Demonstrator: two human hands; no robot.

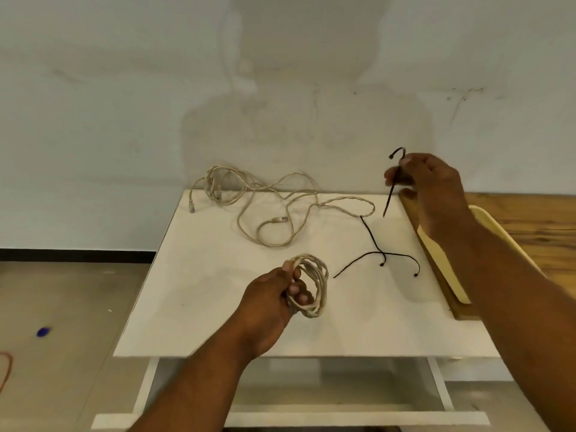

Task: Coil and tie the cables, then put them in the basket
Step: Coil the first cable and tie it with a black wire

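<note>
Pale, scuffed wall (124, 88) straight ahead, a soft shadow (305, 126) cast across it; black skirting (78, 254) below, grey floor (62, 307) left, white table (218, 322) centre, wooden top (530, 219) right.

One view only, worn on head. Faces forward and down, from near edge of worktop (218, 322) toward wall (124, 88). Close in: left hand (268, 294) and right hand (433, 185) reach in from bottom edge. Wide lens takes in floor (62, 307) at left.

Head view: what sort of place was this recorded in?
Probably a bare workroom or test space rather than a home: a stained, scuffed wall, a small white table pushed against it, and a plain grey floor.
</note>
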